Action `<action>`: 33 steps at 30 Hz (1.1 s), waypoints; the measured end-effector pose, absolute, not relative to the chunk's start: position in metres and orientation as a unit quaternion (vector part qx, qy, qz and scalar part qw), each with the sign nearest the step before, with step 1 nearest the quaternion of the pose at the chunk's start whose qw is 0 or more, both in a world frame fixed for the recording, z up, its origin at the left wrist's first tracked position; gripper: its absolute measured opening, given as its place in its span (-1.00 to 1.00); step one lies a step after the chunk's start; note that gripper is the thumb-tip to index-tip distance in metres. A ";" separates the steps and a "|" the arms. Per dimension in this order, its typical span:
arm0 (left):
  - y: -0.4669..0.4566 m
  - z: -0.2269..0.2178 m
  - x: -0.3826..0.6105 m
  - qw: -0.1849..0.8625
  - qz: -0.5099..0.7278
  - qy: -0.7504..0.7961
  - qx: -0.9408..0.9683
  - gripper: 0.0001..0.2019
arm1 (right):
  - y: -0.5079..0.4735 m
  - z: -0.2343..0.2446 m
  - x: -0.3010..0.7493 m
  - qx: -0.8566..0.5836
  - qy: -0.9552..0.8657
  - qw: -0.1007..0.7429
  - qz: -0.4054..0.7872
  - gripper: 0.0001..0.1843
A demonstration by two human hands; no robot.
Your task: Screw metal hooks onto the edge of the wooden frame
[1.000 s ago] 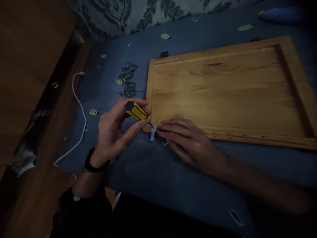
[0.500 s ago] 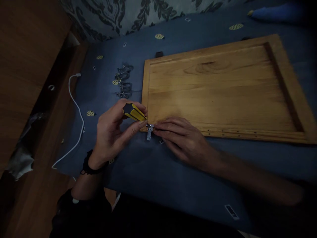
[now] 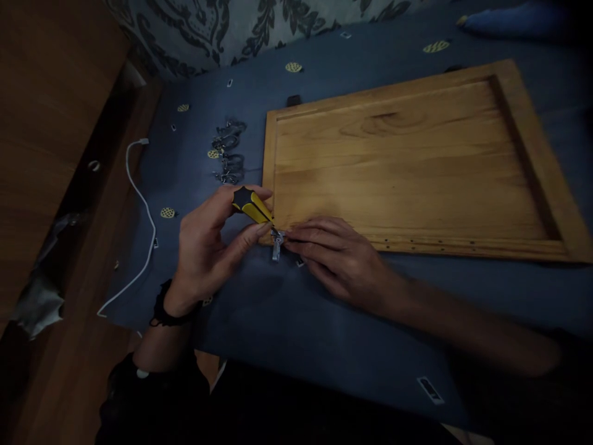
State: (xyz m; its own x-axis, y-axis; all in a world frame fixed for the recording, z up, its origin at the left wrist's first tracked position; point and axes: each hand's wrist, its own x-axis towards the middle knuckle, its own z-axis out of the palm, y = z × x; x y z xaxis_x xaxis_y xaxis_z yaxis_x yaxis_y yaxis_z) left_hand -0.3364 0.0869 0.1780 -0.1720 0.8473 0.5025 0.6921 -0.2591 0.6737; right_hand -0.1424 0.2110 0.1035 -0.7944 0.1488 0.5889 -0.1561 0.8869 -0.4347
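My left hand (image 3: 208,247) is closed around a yellow and black screwdriver (image 3: 252,206), its tip pointing at a small metal bracket (image 3: 277,242) at the near left corner of a wooden panel (image 3: 407,161). My right hand (image 3: 338,256) lies on the panel's near edge with its fingertips pressed against the bracket, steadying it. The panel lies flat on a blue patterned cloth (image 3: 287,321).
A pile of metal hooks or brackets (image 3: 228,151) lies left of the panel. A white cable (image 3: 139,216) runs along the cloth's left edge, beside a wooden floor (image 3: 55,123). A patterned fabric (image 3: 231,25) lies at the back and a blue object (image 3: 509,15) at far right.
The view has drifted a little, so everything sits slightly further left. Both hands stay at the bracket, and the screwdriver handle has tilted slightly.
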 end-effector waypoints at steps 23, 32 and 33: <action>0.084 0.187 -0.340 0.080 0.562 0.588 0.576 -0.69 | 0.210 0.107 -0.142 -0.002 -0.911 0.331 0.245 -0.69; 0.084 0.186 -0.338 0.083 0.544 0.593 0.588 -0.71 | 0.208 0.112 -0.144 0.012 -0.905 0.346 0.247 -0.76; 0.084 0.186 -0.338 0.081 0.542 0.592 0.591 -0.70 | 0.208 0.112 -0.144 0.011 -0.906 0.343 0.249 -0.75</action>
